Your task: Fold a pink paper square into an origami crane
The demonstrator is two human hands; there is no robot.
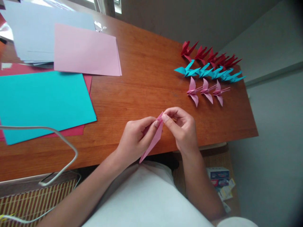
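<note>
Both my hands pinch a folded pink paper piece [152, 142] over the near edge of the wooden table [146, 78]. My left hand [136, 137] grips its middle with closed fingers. My right hand [182, 126] pinches its upper tip. The long narrow piece points down toward my lap. Beyond my hands lie finished paper cranes in rows: three pink cranes [207, 91], several teal cranes [210, 73] and several red cranes [209, 55].
Flat sheets lie at the left: a teal sheet [42, 102] over red paper, a pink stack [85, 50] and pale blue-grey sheets [35, 31]. A white cable [63, 142] loops over the table's near left edge. Small boxes [219, 178] sit on the floor at the right.
</note>
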